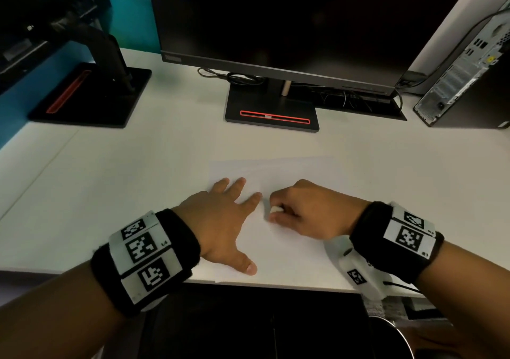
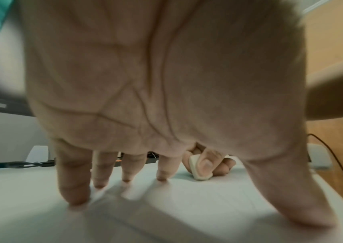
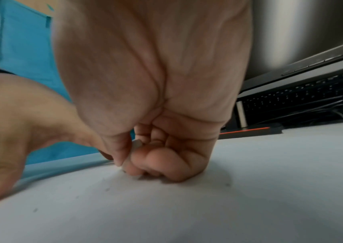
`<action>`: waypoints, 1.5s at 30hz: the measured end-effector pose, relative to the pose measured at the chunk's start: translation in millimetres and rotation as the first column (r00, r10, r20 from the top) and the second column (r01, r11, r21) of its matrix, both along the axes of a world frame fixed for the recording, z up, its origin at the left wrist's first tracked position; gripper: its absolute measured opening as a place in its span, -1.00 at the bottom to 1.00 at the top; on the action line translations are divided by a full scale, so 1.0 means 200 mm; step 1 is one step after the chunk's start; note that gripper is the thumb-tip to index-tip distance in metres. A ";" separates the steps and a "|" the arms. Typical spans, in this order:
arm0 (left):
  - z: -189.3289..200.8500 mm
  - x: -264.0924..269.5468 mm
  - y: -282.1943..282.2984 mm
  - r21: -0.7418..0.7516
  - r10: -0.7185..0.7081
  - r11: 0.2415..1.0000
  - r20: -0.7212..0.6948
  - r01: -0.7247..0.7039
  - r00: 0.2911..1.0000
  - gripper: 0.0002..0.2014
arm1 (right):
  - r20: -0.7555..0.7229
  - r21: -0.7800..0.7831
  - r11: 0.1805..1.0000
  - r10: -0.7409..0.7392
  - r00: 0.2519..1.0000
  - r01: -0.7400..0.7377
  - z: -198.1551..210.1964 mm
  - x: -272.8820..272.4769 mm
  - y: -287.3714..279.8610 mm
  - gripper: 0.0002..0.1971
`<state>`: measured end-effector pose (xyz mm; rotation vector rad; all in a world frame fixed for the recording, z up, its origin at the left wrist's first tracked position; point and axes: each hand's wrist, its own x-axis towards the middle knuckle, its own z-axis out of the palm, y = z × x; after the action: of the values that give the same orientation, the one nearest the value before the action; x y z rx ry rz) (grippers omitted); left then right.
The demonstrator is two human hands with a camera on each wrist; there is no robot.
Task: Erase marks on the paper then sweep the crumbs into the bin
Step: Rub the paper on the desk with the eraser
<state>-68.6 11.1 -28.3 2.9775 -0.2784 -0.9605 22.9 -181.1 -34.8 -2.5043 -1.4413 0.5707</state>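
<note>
Two hands share one sheet of paper (image 1: 287,245), and every place given below is taken from that sheet, which lies flat on the white desk (image 1: 138,171) with its near edge at the desk's front edge. The left hand (image 1: 220,220) rests on the sheet's left part, fingers straight and spread, tips pressing down; this looks like bracing, so the paper does not slide or wrinkle under rubbing. The right hand (image 1: 306,209) sits near the sheet's middle, fingers curled tight, pinching a small white eraser (image 1: 276,209) between thumb and forefinger, its lower end touching the paper just beside the left forefinger. Such a short, low grip probably lets the person bear down hard on one spot. From the right wrist, a few small dark specks (image 3: 106,189) lie on the sheet around the fist; they may be crumbs or leftover marks, and the blur does not settle which. From the head view the sheet looks blank, so any marks are too faint to make out, and how much erasing remains cannot be judged. No bin is clearly in sight; a curved dark rim below the desk's front edge, under the sheet's right corner, is cut off and may or may not be one. Beyond the sheet's far edge stands a dark monitor (image 1: 276,13) on its stand.
</note>
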 end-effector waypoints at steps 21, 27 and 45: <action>-0.03 -0.03 0.02 0.044 0.017 0.999 -0.026 -0.016 1.000 0.31 | -0.004 0.033 0.988 0.153 0.988 -0.153 0.01 -0.22 0.02 -0.75; -0.02 -0.03 0.02 0.034 0.032 0.999 -0.044 -0.031 0.998 0.30 | 0.071 -0.013 1.000 0.021 0.997 -0.020 0.01 -0.15 0.04 -0.72; -0.02 -0.03 0.03 0.053 0.011 0.999 -0.055 -0.008 0.998 0.35 | 0.001 -0.005 0.998 0.062 0.998 -0.062 0.03 -0.24 0.11 -0.71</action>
<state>-74.8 16.7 -33.3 2.9903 -0.2417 -1.0644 -24.3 -159.8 -28.5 -2.4721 -1.5240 0.5846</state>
